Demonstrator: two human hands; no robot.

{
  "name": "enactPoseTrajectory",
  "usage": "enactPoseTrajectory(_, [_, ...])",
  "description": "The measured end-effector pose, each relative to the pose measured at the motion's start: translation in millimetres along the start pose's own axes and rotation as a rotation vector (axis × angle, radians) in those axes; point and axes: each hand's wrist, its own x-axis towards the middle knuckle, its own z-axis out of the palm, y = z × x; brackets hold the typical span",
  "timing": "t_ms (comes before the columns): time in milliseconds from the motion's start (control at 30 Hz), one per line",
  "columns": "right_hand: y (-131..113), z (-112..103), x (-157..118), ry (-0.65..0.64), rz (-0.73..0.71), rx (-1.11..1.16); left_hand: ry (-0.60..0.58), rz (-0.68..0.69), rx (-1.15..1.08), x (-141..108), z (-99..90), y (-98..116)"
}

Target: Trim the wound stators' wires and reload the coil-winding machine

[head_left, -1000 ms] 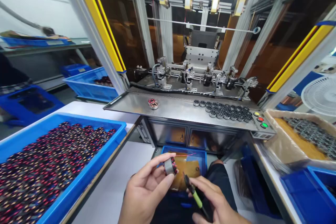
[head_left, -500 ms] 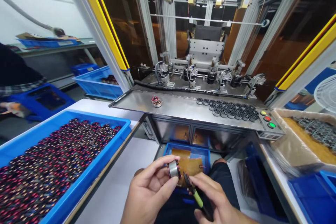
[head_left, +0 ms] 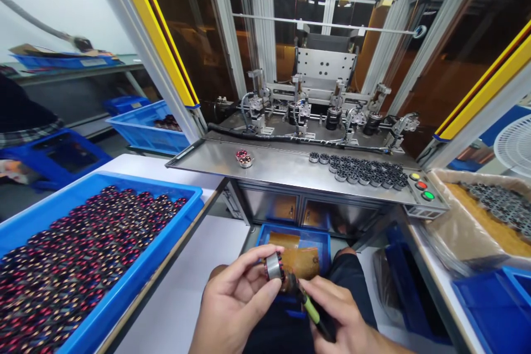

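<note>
My left hand (head_left: pixel 236 298) pinches a wound motor stator (head_left: pixel 274 266) between thumb and fingers, its silver rim turned sideways and dark, reddish windings showing at the edges. Held in my right hand (head_left: pixel 342 312) is a pair of wire cutters (head_left: pixel 311 310) with green and black handles. The dark jaws are close to the stator's right side; whether they touch it I cannot tell. On the steel ledge ahead lie two wound stators (head_left: pixel 244 161), one red and one copper-coloured. Farther right sits a group of bare black stator cores (head_left: pixel 365 170).
A blue tray (head_left: pixel 193 199) full of wound stators stands at left. Behind the ledge is a winding machine (head_left: pixel 326 63). Coloured buttons (head_left: pixel 421 185) and a lined box of cores (head_left: pixel 446 215) are at right. A blue bin (head_left: pixel 326 238) sits below my hands; a person (head_left: pixel 25 105) is far left.
The view has shifted slightly. The cutters' handles sit a little differently in my right hand, with its fingers closed more around them. My left hand keeps the stator in nearly the same place.
</note>
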Motion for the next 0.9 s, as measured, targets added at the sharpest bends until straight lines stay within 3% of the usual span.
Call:
enactPoseTrajectory(167, [1, 0, -2, 0.025, 0.051, -0.039, -0.008, 0.044, 0.021, 1, -3.2, -2])
enactPoseTrajectory(367, [12, 5, -5, 0.016, -0.073, 0.057, 0.01, 0.124, 0.032, 1, -4.5, -5])
enactPoseTrajectory(900, [22, 17, -4, 0.108, -0.147, 0.006, -0.002, 0.223, 0.171, -4, -4.7, 1])
